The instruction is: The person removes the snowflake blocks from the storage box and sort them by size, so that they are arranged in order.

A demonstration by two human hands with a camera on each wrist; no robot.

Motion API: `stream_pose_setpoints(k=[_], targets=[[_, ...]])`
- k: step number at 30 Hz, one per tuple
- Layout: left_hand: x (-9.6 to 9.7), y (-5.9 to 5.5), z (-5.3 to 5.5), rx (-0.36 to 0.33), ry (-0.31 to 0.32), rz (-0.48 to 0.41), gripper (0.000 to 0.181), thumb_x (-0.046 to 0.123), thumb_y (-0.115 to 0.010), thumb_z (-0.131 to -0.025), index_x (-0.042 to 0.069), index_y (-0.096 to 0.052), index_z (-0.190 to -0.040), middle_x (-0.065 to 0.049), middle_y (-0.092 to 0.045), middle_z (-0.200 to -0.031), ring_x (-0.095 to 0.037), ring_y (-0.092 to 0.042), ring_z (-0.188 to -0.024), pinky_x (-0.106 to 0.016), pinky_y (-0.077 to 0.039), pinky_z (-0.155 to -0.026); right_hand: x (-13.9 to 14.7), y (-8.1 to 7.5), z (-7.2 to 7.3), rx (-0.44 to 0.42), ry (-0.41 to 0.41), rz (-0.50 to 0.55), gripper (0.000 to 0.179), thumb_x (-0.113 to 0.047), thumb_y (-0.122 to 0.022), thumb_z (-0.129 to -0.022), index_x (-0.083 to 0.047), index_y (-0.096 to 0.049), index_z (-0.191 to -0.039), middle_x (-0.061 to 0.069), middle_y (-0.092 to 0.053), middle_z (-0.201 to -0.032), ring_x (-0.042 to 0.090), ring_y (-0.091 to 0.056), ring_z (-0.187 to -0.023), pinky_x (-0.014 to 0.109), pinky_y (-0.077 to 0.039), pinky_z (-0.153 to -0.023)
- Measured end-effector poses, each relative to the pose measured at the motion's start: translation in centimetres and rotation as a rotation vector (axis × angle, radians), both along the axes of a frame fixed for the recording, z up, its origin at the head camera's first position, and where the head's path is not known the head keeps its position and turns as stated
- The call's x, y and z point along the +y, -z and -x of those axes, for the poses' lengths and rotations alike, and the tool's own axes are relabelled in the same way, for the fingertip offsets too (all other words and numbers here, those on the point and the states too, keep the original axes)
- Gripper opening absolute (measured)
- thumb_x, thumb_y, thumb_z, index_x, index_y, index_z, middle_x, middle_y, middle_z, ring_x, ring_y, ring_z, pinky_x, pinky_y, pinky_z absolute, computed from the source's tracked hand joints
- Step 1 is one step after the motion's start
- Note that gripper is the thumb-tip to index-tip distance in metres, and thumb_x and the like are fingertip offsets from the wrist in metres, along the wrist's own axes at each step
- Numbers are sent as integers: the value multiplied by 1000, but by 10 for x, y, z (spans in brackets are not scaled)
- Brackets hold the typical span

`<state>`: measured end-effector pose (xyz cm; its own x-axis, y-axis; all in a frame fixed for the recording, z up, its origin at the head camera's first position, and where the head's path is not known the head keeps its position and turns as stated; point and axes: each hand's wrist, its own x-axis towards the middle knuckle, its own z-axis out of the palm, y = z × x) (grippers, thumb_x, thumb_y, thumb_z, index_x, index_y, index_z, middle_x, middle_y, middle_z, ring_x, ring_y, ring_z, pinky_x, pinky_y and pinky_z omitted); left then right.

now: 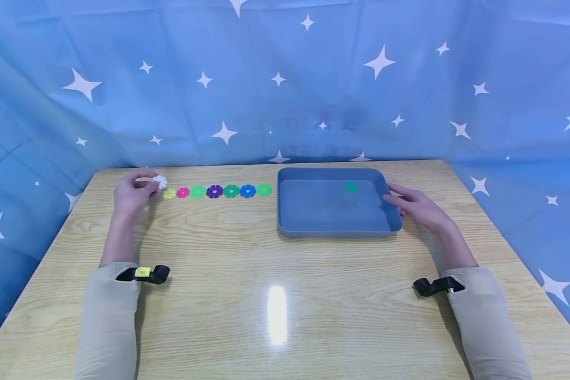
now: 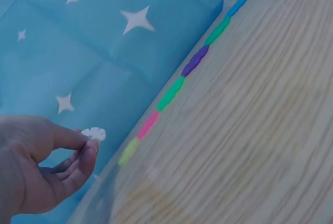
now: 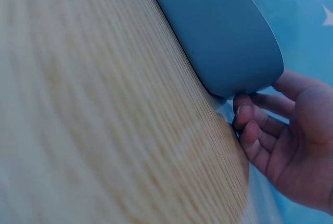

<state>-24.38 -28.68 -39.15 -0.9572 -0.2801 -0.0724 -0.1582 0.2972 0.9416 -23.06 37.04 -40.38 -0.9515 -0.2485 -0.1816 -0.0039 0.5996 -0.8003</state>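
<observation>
My left hand (image 1: 132, 196) pinches a white snowflake disc (image 1: 160, 182) between thumb and fingers, at the left end of a row of discs. In the left wrist view the white disc (image 2: 94, 133) is held above the tabletop. The nearest disc in the row is yellow-green (image 1: 169, 193), then a pink disc (image 1: 182, 192). On the right, my right hand (image 1: 420, 207) grips the right wall of a blue-grey tray (image 1: 332, 234). In the right wrist view its fingers (image 3: 251, 130) curl against the outside of that wall. One green disc (image 1: 351, 187) lies inside the tray.
Rightward from the pink disc, the row continues with a light green disc (image 1: 198, 191), a purple disc (image 1: 214, 191), a green disc (image 1: 231, 191), a blue disc (image 1: 248, 191) and another light green disc (image 1: 264, 190) beside the tray. A star-patterned curtain (image 1: 275, 105) hangs behind the wooden table (image 1: 209, 295).
</observation>
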Motion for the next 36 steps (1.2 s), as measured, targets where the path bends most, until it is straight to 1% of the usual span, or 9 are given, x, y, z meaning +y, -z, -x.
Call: stream_pose_setpoints(k=[6, 10, 13, 16, 18, 21, 25, 30, 36], targets=[[-14, 5, -4, -58, -42, 25, 30, 10, -63, -99, 1, -60, -128, -3, -60, -99, -1, -65, -75, -17, -56, -73, -1, -2, -1, -3, -1, -1, 67, -36, -51, -107, -7, -22, -160, 5, -44, -77, 25, -48, -71, 35, -42, -66], [-19, 6, -6, -75, -42, 16, 34, 12, -64, -99, -1, -59, -130, 8, -62, -86, -1, -66, -75, -18, -56, -74, -2, -3, -1, -3, -5, -2, 67, -36, -51, -107, -7, -22, -160, 4, -43, -76, 25, -48, -71, 35, -42, -66], [-21, 7, -7, -81, -35, 35, 36, 13, -64, -99, -3, -59, -131, 13, -62, -78, 0, -66, -75, -18, -56, -73, -2, -3, 0, -1, -4, -4, 67, -35, -51, -107, -6, -23, -160, 4, -43, -75, 24, -48, -71, 35, -42, -66], [-22, 9, -7, -92, -37, 92, 36, 14, -64, -99, -3, -60, -132, 11, -62, -81, 2, -64, -74, -17, -56, -73, -1, -2, 0, 0, -2, -9, 66, -34, -51, -107, -6, -23, -160, 3, -43, -74, 24, -48, -71, 35, -42, -65], [-22, 12, -6, -104, -41, 135, 37, 16, -64, -100, -2, -61, -132, 6, -63, -87, 4, -63, -74, -16, -55, -71, -1, -2, 0, -1, -2, -10, 66, -34, -51, -107, -6, -23, -160, 3, -43, -74, 24, -48, -71, 35, -42, -65], [-20, 13, -5, -117, -40, 198, 37, 18, -64, -100, -1, -62, -132, -6, -65, -102, 4, -60, -74, -15, -53, -70, 0, -2, 0, -4, -1, -9, 66, -35, -51, -107, -7, -23, -160, 4, -43, -74, 25, -48, -70, 35, -42, -65], [-18, 14, -6, -134, -32, 267, 38, 19, -62, -100, -1, -62, -133, -18, -61, -124, 0, -55, -83, -16, -47, -73, 0, -2, -1, -6, 1, -6, 67, -36, -50, -107, -7, -22, -160, 4, -43, -74, 25, -48, -70, 35, -42, -66], [-16, 16, -4, -156, -38, 313, 39, 23, -63, -100, 0, -63, -132, -18, -60, -124, -12, -55, -95, -22, -44, -78, 0, -1, -1, -6, 2, -3, 67, -36, -50, -107, -8, -22, -161, 4, -43, -75, 24, -48, -70, 35, -42, -65], [-16, 18, -6, -134, -29, 325, 40, 26, -62, -100, -2, -62, -129, -17, -59, -120, -22, -53, -101, -27, -42, -80, -1, -2, -1, -9, 7, 0, 66, -34, -51, -107, -7, -23, -160, 4, -44, -76, 23, -48, -71, 35, -42, -67]])
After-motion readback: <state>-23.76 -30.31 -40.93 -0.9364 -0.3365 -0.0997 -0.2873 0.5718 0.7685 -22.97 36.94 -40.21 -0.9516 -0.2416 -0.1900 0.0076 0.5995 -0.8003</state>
